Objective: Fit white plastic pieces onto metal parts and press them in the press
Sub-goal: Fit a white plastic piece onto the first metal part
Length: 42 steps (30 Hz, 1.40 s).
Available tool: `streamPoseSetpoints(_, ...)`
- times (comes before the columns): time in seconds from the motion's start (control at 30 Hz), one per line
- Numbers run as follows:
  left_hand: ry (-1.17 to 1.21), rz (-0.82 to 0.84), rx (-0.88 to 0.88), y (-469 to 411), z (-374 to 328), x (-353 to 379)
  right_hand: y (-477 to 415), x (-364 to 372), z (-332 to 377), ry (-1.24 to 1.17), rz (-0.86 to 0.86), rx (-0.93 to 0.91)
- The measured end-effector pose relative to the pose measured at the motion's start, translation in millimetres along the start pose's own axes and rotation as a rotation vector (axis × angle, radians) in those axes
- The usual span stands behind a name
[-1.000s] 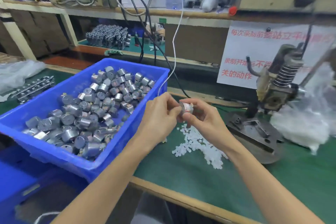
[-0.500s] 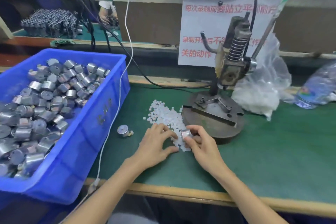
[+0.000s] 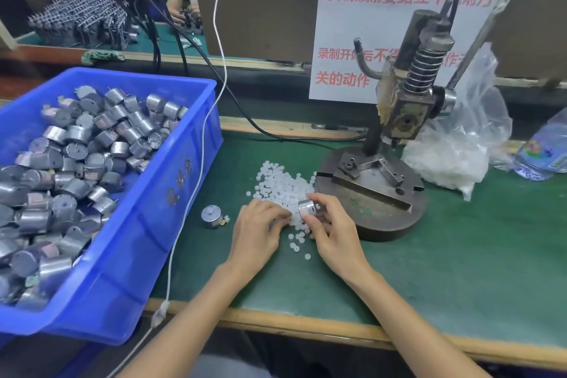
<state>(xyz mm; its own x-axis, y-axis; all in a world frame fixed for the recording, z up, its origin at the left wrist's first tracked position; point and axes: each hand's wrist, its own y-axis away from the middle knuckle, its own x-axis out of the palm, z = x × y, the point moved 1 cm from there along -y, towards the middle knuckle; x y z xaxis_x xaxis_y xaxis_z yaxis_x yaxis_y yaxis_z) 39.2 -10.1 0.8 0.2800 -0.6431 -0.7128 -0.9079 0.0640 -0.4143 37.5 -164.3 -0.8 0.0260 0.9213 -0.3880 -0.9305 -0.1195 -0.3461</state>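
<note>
Presently: small metal part (image 3: 306, 208) — likely light, stiff, smooth and slippery, best gripped round its sides — pinched by right hand (image 3: 336, 238) just beside press (image 3: 383, 218); left hand (image 3: 260, 230) curled over white pieces (image 3: 283, 186), grasp not discernible.

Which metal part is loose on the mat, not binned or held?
The metal part lying between the blue bin and left hand; right hand holds another, rest are binned.
</note>
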Motion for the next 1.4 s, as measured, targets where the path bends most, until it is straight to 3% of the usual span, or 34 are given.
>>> streamPoseSetpoints(0.17, 0.081, -0.069, -0.027, 9, 1, -5, 29, -10, 1, -0.271, 0.177, 0.202)
streamPoseSetpoints(0.23, 0.113, -0.075, -0.032, 15, 1, -7, 32, -9, -1, -0.261, 0.237, 0.228)
streamPoseSetpoints(0.5, 0.244, -0.074, -0.093, 34, 4, -18, -9, 16, 5, -0.192, 0.195, 0.206)
streamPoseSetpoints(0.67, 0.325, 0.041, -0.094, 40, 1, -16, 5, 8, 2, -0.232, 0.132, 0.157)
streamPoseSetpoints(0.77, 0.211, 0.131, -0.003, 35, -4, -10, 16, -2, -4, -0.195, 0.107, 0.178)
streamPoseSetpoints(0.93, 0.004, 0.109, -0.01, 34, 0, -8, 21, -12, -7, -0.06, 0.161, 0.151)
streamPoseSetpoints(1.13, 0.005, 0.166, -0.077, 36, 6, -14, 19, -8, -1, 0.013, 0.206, 0.094)
streamPoseSetpoints(1.4, 0.018, 0.122, -0.172, 37, 27, -29, 13, -3, 4, 0.102, 0.203, 0.034)
